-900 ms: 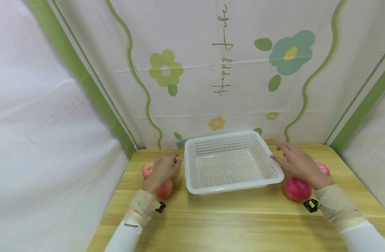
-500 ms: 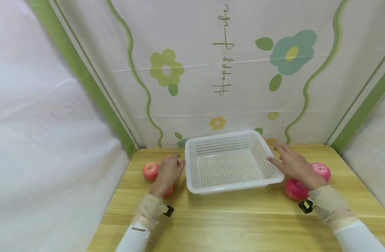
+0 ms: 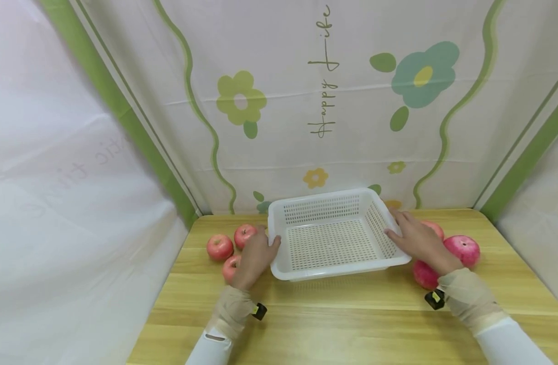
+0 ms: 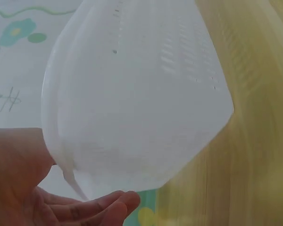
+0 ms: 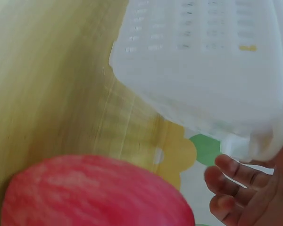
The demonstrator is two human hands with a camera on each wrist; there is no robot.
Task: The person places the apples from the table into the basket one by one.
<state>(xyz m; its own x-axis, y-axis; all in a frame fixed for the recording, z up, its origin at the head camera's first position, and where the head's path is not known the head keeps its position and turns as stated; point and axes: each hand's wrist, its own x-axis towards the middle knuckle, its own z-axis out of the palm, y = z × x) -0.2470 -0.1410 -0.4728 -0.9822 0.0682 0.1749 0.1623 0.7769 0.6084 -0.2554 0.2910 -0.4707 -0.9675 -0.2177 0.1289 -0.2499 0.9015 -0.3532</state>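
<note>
A white perforated basket (image 3: 334, 271) stands on the wooden table (image 3: 334, 324). My left hand (image 3: 257, 252) touches its left rim, fingers loosely bent beside the outer wall (image 4: 132, 94). My right hand (image 3: 416, 239) rests on the right rim with fingers fairly straight. Three red apples lie left of the basket (image 3: 219, 247) (image 3: 244, 234) (image 3: 230, 263), the nearest partly under my left hand. Three more lie on the right (image 3: 463, 250) (image 3: 433, 227) (image 3: 422, 275), behind and under my right wrist. The right wrist view shows one apple (image 5: 94, 193) close below the basket corner (image 5: 212, 66).
A flower-printed white cloth (image 3: 324, 101) hangs behind the table and along both sides. The basket holds nothing. Bare wood runs along the table's front.
Both hands have moved inward onto the basket's rims. The left hand has uncovered two apples; the right hand has uncovered the far right apples.
</note>
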